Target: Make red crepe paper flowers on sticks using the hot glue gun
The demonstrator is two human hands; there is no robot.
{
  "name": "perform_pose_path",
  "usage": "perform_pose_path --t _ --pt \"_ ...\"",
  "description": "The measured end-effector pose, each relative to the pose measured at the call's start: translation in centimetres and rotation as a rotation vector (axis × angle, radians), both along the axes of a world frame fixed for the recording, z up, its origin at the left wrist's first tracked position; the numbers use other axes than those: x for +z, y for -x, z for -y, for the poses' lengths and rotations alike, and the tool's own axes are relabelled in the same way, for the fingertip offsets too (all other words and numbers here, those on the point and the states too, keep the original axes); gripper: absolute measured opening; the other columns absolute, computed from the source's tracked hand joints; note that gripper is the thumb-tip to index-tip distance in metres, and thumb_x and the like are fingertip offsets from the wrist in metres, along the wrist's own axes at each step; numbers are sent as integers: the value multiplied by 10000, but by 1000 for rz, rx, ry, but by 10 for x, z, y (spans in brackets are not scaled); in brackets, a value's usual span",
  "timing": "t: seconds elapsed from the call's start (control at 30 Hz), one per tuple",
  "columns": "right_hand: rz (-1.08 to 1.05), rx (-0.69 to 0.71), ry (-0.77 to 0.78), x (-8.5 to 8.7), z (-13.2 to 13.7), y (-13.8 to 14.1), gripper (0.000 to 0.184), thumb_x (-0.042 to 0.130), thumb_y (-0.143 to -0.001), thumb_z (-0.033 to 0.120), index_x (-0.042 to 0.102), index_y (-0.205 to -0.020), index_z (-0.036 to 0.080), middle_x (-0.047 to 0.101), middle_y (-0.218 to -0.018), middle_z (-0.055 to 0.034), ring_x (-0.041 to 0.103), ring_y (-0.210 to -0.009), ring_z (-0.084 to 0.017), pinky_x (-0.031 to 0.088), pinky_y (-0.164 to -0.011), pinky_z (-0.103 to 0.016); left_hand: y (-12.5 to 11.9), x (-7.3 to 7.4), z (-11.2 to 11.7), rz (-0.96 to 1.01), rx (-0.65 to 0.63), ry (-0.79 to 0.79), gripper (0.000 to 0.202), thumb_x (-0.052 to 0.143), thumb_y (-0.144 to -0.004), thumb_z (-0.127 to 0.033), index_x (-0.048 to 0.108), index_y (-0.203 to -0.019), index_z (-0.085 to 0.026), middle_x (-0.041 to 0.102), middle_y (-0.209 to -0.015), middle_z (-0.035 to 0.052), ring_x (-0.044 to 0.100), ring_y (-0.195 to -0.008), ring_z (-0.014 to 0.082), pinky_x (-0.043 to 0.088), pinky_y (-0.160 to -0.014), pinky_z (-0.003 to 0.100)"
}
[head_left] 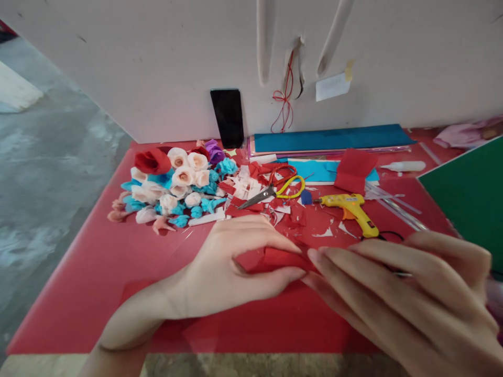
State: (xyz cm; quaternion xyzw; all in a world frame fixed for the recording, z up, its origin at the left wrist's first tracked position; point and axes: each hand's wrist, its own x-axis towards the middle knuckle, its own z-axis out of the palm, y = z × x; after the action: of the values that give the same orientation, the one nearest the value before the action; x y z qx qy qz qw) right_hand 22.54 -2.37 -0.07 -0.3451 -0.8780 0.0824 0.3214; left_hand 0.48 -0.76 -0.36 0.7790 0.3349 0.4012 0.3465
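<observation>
A piece of red crepe paper is pinched between both hands above the front of the red table. My left hand grips it from the left, thumb below and fingers above. From the right, my right hand holds its other end with the fingertips closed together. Just beyond the hands lie scissors with one red and one yellow handle, resting on paper scraps. A yellow glue gun lies behind my right hand.
Paper flowers in white, red, blue and purple are heaped at the back left. A phone leans against the white board. Blue paper, a red paper piece and a white bottle lie along the back. A green board stands right.
</observation>
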Motion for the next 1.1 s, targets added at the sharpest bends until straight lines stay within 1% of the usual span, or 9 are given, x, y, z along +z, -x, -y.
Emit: perform_pose_path --t 0.07,0.1,0.3,0.6,0.77,0.87,0.93,1.03,1.1 --pt "34 -42 -154 2 -5 5 233 642 -811 172 620 -1038 220 697 -858 4 622 -750 -192 449 -702 -385 1 -1 1 -31 17 -18 154 687 -762 -139 660 -912 -160 720 -825 23 641 -737 121 524 -716 226" --pt "46 -49 -177 4 -7 7 206 655 -805 186 624 -1008 190 689 -852 -6 606 -758 -185 439 -713 -378 2 -1 1 -46 24 -25 174 693 -758 -139 657 -926 -163 719 -834 18 643 -748 118 521 -723 217" --pt "-79 58 61 5 -18 5 154 624 -824 157 606 -975 185 620 -884 13 549 -809 -101 450 -728 -242 3 -5 1 -79 10 -18 193 700 -754 -152 644 -937 -173 704 -835 2 636 -763 112 514 -729 209" --pt "-134 181 374 -4 -25 7 59 625 -819 174 618 -875 192 625 -835 24 553 -732 -76 453 -693 -196 0 -4 0 -82 8 -21 140 690 -763 -174 658 -900 -177 718 -801 -4 635 -706 106 512 -710 217" --pt "-217 138 523 -7 -28 10 68 654 -786 202 645 -853 199 639 -757 25 581 -657 -78 465 -579 -163 0 -6 1 -78 30 78 240 700 -760 -192 632 -990 -203 711 -898 2 653 -798 118 517 -758 209" --pt "-254 98 589 -7 -31 13 73 666 -753 191 654 -825 200 567 -575 51 489 -479 -64 404 -445 -161 -2 -9 3 20 66 156 406 723 -739 -189 577 -1116 -231 686 -968 7 648 -858 119 526 -796 207" --pt "-314 70 651 -8 -33 14 71 671 -747 189 638 -810 193 552 -563 53 460 -449 -56 394 -426 -158 -2 -11 3 119 93 174 452 721 -739 -169 544 -1149 -243 670 -983 7 641 -866 116 532 -792 212" --pt "-442 58 779 -9 -34 16 120 693 -758 235 600 -815 185 602 -633 39 486 -439 -44 410 -413 -141 -3 -12 0 222 122 124 309 678 -773 -133 572 -1048 -222 658 -911 -3 629 -817 100 527 -761 207" --pt "-507 79 864 -9 -33 15 129 695 -764 221 579 -804 182 608 -628 45 482 -412 -31 404 -393 -122 -4 -11 -2 196 114 81 161 630 -806 -117 610 -947 -192 659 -856 3 622 -809 104 517 -758 218"
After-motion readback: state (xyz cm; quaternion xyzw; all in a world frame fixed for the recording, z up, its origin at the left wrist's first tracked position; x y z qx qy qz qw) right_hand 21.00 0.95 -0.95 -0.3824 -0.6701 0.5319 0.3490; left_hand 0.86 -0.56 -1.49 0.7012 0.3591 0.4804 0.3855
